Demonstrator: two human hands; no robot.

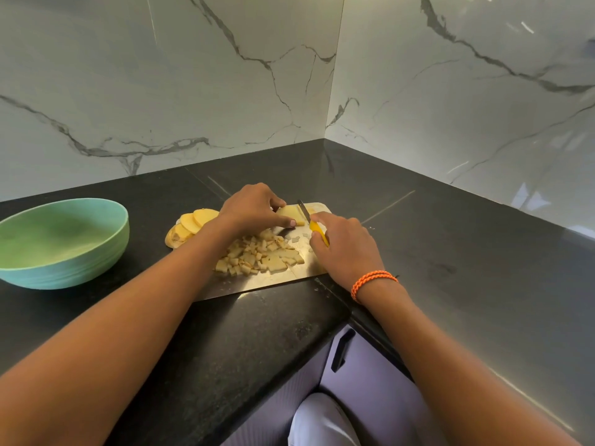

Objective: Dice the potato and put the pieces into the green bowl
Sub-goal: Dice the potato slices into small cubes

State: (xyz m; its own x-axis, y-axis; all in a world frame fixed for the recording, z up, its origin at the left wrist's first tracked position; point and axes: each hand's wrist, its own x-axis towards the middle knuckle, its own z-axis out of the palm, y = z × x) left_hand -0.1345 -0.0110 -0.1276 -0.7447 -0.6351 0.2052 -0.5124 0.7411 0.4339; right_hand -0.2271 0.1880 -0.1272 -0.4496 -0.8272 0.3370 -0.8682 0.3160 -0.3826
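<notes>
Left hand (254,206) curls its fingers (291,223) onto the potato slab (291,214) on the board (289,275); right hand (344,246) grips the knife (310,220), blade just right of the slab.

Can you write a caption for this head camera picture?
Left hand steadies potato slices while right hand cuts with a yellow knife; green bowl waits.

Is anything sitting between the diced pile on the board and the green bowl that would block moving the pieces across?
Partly. The left forearm crosses that path, and uncut potato slices lie at the board's left end, between the diced pieces and the green bowl. Otherwise only bare countertop shows.
</notes>
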